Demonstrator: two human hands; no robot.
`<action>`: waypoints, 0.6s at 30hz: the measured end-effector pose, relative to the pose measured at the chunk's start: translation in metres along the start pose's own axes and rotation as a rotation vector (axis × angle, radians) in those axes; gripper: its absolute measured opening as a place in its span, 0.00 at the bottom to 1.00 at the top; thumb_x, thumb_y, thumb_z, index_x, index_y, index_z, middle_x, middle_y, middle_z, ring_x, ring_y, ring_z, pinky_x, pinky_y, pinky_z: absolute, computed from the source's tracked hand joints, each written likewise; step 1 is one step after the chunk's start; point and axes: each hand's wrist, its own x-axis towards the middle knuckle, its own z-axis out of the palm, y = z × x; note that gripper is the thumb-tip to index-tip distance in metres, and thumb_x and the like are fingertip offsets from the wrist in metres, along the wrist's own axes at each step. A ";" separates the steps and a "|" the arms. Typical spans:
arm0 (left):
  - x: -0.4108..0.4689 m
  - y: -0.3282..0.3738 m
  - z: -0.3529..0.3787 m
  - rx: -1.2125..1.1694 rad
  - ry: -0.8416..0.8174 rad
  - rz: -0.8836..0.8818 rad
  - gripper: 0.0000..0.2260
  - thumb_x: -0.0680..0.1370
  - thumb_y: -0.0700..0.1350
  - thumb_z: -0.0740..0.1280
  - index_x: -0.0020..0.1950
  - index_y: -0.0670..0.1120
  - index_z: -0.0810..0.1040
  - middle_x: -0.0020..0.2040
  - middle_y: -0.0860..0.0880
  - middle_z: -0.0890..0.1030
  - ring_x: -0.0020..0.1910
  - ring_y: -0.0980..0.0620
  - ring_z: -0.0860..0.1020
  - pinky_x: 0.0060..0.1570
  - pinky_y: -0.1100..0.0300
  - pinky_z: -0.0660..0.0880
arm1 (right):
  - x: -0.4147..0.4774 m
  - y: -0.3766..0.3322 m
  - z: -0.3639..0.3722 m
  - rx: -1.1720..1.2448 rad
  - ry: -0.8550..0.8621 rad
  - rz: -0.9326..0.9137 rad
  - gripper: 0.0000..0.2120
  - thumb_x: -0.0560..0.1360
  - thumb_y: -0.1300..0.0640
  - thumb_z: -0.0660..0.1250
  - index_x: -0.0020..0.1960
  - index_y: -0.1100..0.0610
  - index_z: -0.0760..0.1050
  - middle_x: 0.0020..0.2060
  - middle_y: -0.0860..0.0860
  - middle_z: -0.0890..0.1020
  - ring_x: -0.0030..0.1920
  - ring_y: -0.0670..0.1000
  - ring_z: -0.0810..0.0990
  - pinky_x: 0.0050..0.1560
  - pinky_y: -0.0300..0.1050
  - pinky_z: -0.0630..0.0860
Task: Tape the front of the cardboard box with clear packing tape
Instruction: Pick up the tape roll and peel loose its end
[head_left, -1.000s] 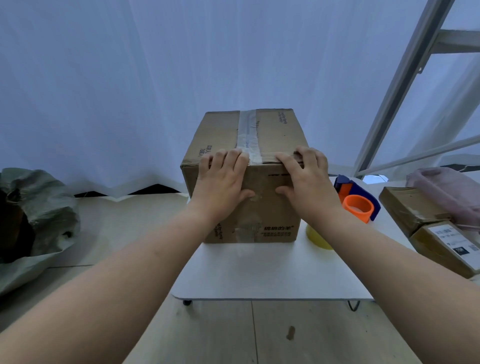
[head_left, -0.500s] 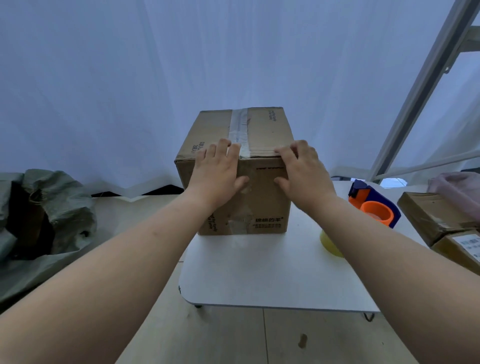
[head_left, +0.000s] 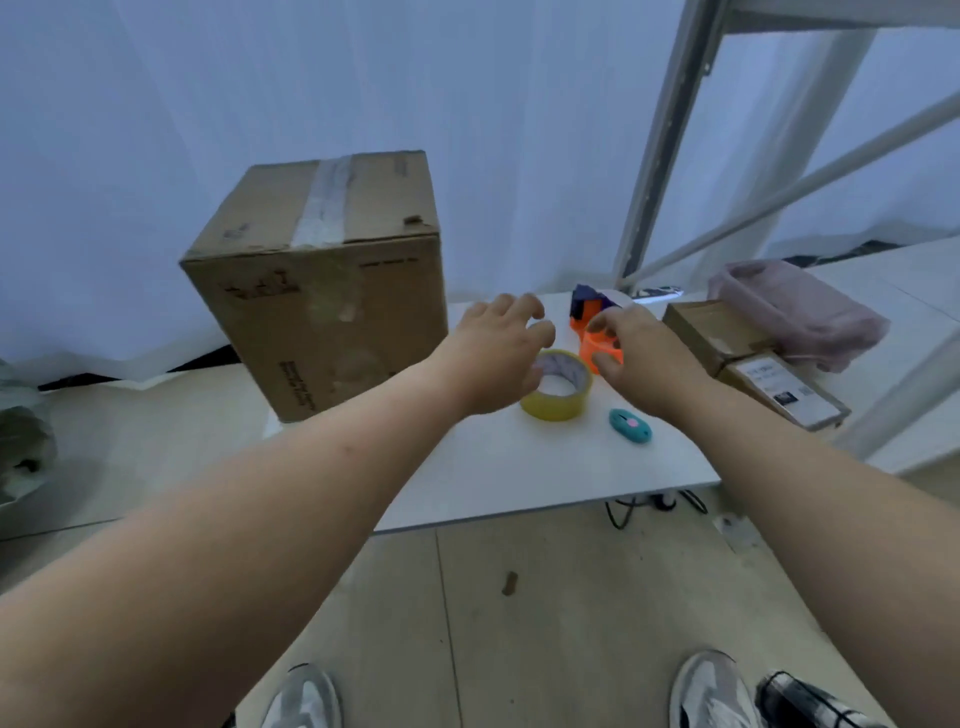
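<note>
The cardboard box (head_left: 322, 312) stands on the left end of the white table (head_left: 519, 467). A strip of clear tape runs along its top and its front face is bare. A yellowish roll of clear packing tape (head_left: 558, 402) lies flat to the box's right. My left hand (head_left: 493, 358) hovers over the roll's left edge, fingers spread, holding nothing. My right hand (head_left: 644, 358) pinches the orange spool of the orange-and-blue tape dispenser (head_left: 592, 312) between thumb and fingers, just behind the roll.
A teal box cutter (head_left: 629, 425) lies in front of my right hand. Two small parcels (head_left: 753, 364) and a pink bag (head_left: 795, 312) crowd the table's right end. A metal frame (head_left: 660, 145) rises behind, and a green sack (head_left: 21, 447) sits on the floor at left.
Both hands have left the box's top front edge and moved right, to the tape roll and the dispenser. The view has swung right and down.
</note>
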 end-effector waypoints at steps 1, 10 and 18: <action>0.006 0.006 0.011 -0.004 -0.047 0.011 0.19 0.79 0.52 0.59 0.69 0.47 0.67 0.72 0.46 0.64 0.68 0.44 0.64 0.64 0.50 0.62 | -0.001 0.012 0.007 0.009 -0.022 0.038 0.16 0.75 0.59 0.64 0.63 0.56 0.71 0.61 0.56 0.73 0.57 0.56 0.75 0.58 0.52 0.73; 0.059 0.024 0.099 -0.067 -0.325 -0.038 0.26 0.78 0.56 0.62 0.72 0.45 0.65 0.70 0.45 0.70 0.68 0.44 0.69 0.67 0.53 0.63 | 0.010 0.071 0.060 0.195 -0.238 0.311 0.28 0.71 0.64 0.62 0.70 0.57 0.64 0.67 0.56 0.71 0.66 0.56 0.70 0.66 0.51 0.68; 0.040 0.017 0.090 -0.255 -0.329 -0.113 0.10 0.81 0.49 0.56 0.54 0.47 0.74 0.51 0.49 0.77 0.51 0.43 0.73 0.53 0.55 0.64 | 0.020 0.043 0.061 0.508 -0.264 0.347 0.38 0.70 0.63 0.66 0.75 0.57 0.52 0.73 0.56 0.61 0.71 0.56 0.61 0.57 0.44 0.63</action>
